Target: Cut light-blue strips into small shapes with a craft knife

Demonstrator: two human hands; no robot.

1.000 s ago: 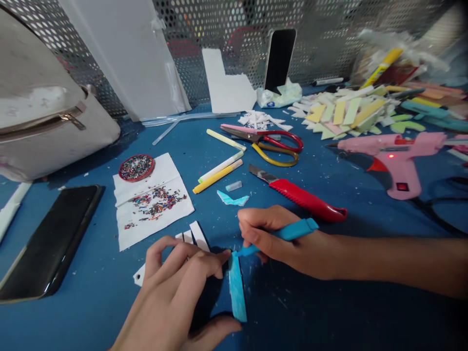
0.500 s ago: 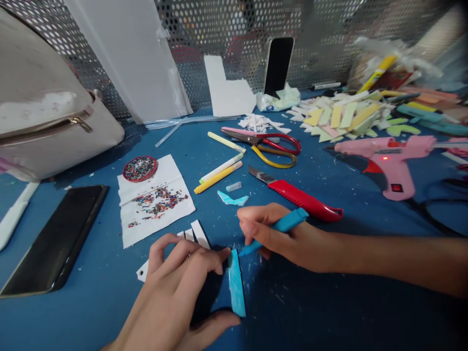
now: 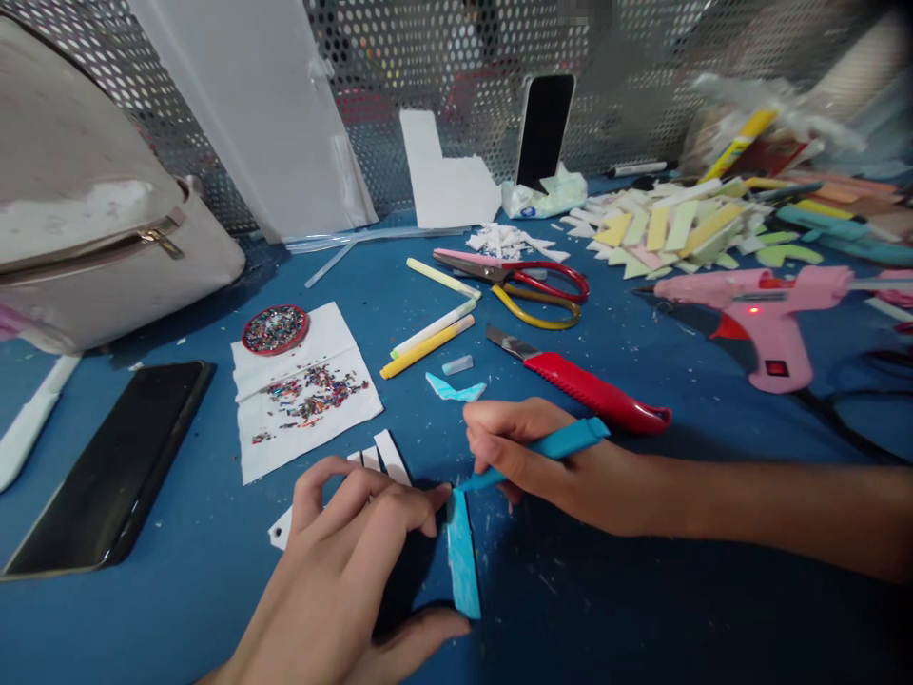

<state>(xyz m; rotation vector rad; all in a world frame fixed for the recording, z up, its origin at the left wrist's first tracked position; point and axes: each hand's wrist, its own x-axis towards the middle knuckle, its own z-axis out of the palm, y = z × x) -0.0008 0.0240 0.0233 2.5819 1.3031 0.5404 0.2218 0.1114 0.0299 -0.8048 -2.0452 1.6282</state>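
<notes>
My right hand [image 3: 528, 461] is closed round a blue marker [image 3: 553, 449], its tip touching the top end of a narrow foam strip [image 3: 462, 557] whose face is coloured light blue. My left hand [image 3: 349, 571] pinches that strip upright on its edge on the blue table [image 3: 642, 590], fingertips at its top and thumb at its lower end. White foam strips [image 3: 378, 457] lie just behind my left fingers. A small blue-coloured offcut [image 3: 455, 389] lies beyond the marker.
A red utility knife [image 3: 581, 382], scissors [image 3: 524, 276], yellow and white markers [image 3: 428, 338], a pink glue gun [image 3: 763, 309], a pile of pastel foam pieces [image 3: 670, 228], glitter on paper [image 3: 303, 390], a phone [image 3: 106, 466] and a bag [image 3: 92, 219] surround the hands.
The marker tip has shifted slightly back and forth along the top end of the strip. My left hand keeps its hold; the view has drifted a little.
</notes>
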